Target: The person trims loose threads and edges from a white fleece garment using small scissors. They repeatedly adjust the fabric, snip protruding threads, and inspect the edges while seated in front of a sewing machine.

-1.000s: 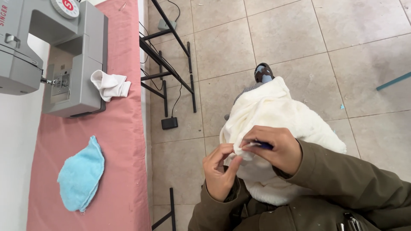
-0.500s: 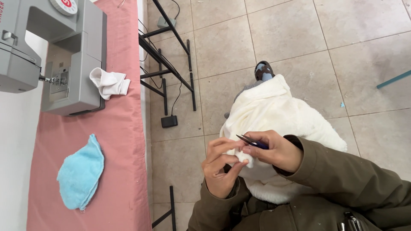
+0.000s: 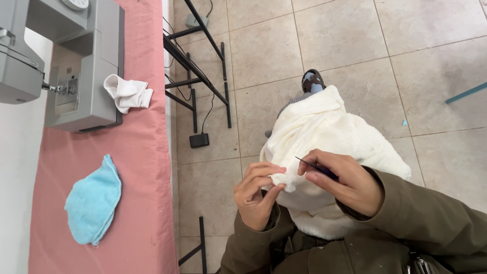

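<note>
A fluffy cream-white fabric piece (image 3: 324,132) lies bunched over my lap. My left hand (image 3: 256,195) pinches an edge of it between thumb and fingers. My right hand (image 3: 345,182) holds a thin dark pointed tool (image 3: 314,165), probably a seam ripper, its tip at the fabric edge just right of my left fingers. Both arms wear olive-brown sleeves.
To the left, a table with a pink cloth (image 3: 147,167) carries a grey sewing machine (image 3: 76,61), a small white fabric piece (image 3: 127,94) and a light blue fabric piece (image 3: 94,200). A black foot pedal (image 3: 199,140) sits on the tiled floor by the black table frame (image 3: 195,71).
My right hand has shifted the tool slightly, its tip now pointing left at the pinched edge. My left fingers have closed tighter on the fabric. The view has tilted a little.
</note>
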